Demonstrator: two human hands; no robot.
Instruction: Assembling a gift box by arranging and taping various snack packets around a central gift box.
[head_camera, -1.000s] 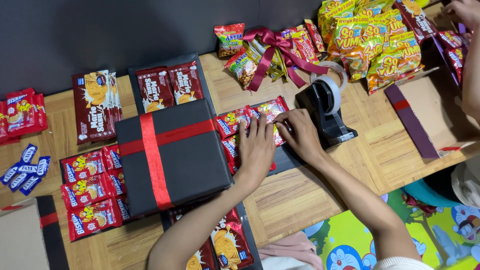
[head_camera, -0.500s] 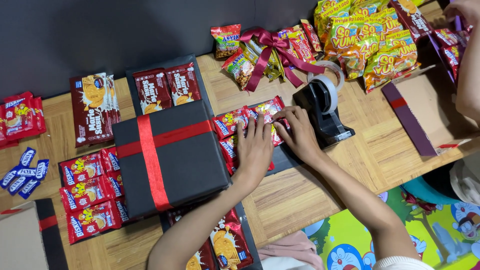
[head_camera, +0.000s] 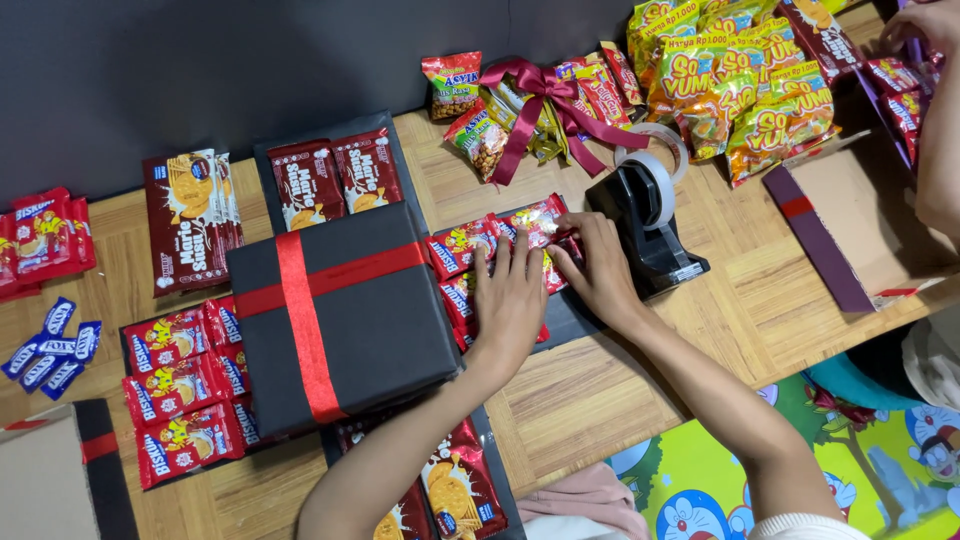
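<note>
Left hand (head_camera: 512, 300) at frame centre, flat, fingers spread, pressing red snack packets (head_camera: 470, 245) laid on a dark flap. Right hand (head_camera: 600, 275) just beside, fingertips pinched on packet edge near a black tape dispenser (head_camera: 645, 225). Black box with red ribbon cross (head_camera: 340, 310) centre left, touching the packets' flap. Dark red biscuit packs (head_camera: 335, 180) above box; more red packets (head_camera: 180, 395) lower left. Blue sachets (head_camera: 50, 345) far left. Bundle with maroon bow (head_camera: 540, 105) upper centre; yellow-green snack bags (head_camera: 740, 85) upper right. All on wooden tabletop (head_camera: 760, 280). Another person's arm (head_camera: 940, 150) at right edge.
</note>
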